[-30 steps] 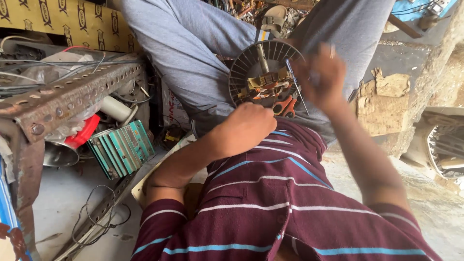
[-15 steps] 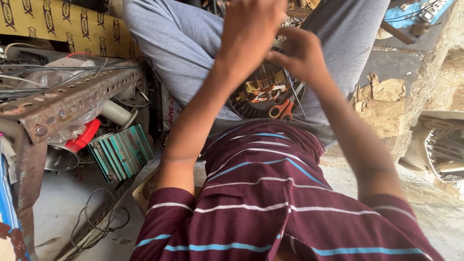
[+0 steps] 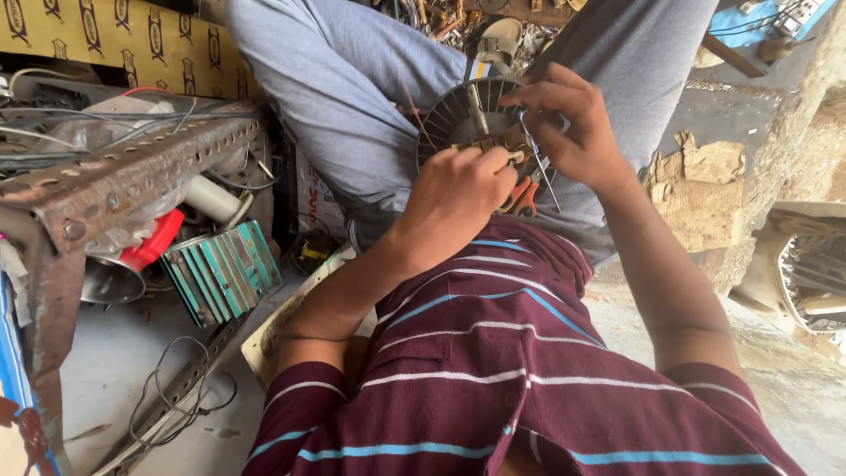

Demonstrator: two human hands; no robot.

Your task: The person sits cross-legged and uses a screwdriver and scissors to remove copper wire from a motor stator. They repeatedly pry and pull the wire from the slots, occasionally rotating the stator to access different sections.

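on the lap, a round slotted metal stator (image 3: pixel 454 115) (copper-wound), left hand (image 3: pixel 458 198) pinching wire, right hand (image 3: pixel 568 123) gripping its rim.

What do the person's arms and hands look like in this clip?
Both hands, left hand and right hand, are bare: no gloves, and no rings or watch visible. Forearms are uncovered. Short maroon sleeves carry thin white and light-blue stripes, matching the shirt.

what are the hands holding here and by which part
Right hand grips the round finned motor part at its right rim. Left hand pinches something small at its centre; what it is cannot be told.
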